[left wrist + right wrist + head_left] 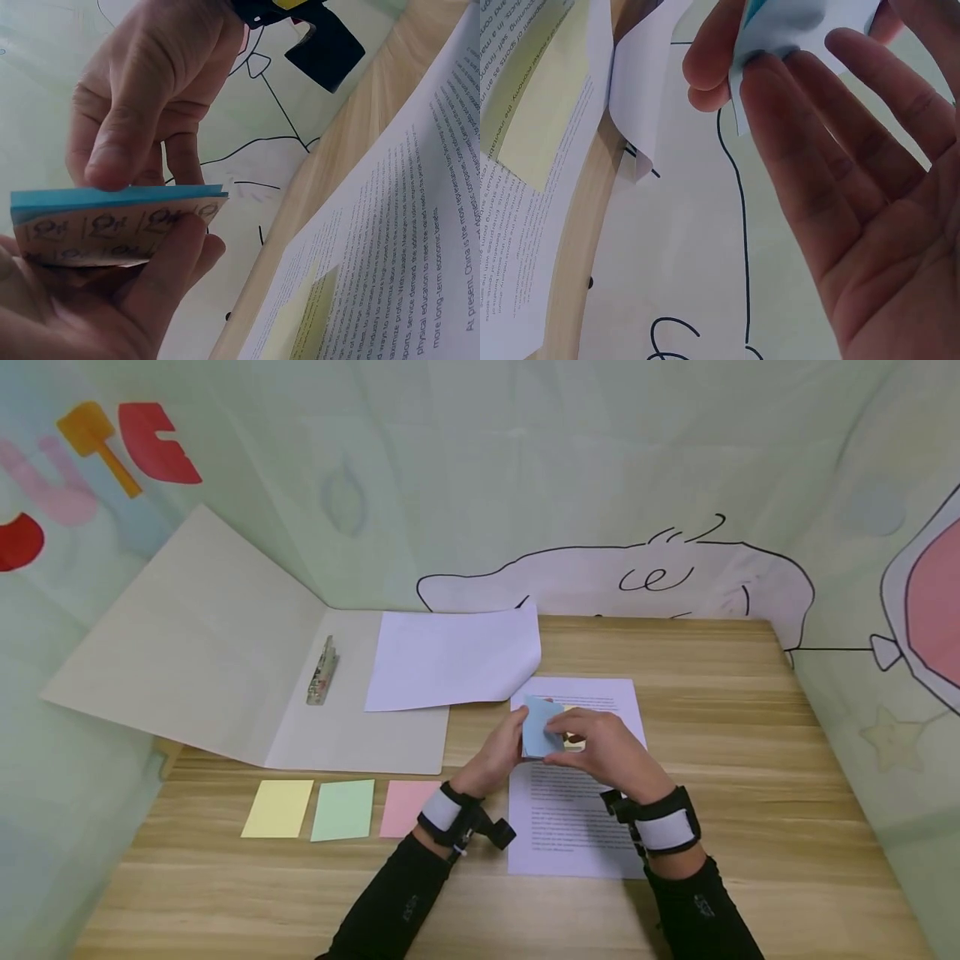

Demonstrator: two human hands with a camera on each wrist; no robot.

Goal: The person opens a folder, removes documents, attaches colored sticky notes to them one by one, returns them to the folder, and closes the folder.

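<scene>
Over the printed page (562,827), nearest, the left hand (495,760) grips the blue pad (540,731); the right hand (603,747) touches its face, whether pinching a sheet I cannot tell. Below, a yellow note (547,127) lies on the page. Leftward sit three notes (342,811), then an open folder (390,739), partly under a white sheet (453,660). Behind hangs a patterned backdrop (480,468).

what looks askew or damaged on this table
In the head view, the white paper looks askew: it hangs past the right edge of the open folder, its right side curling up rather than lying flat. I see no spills or tears.
</scene>
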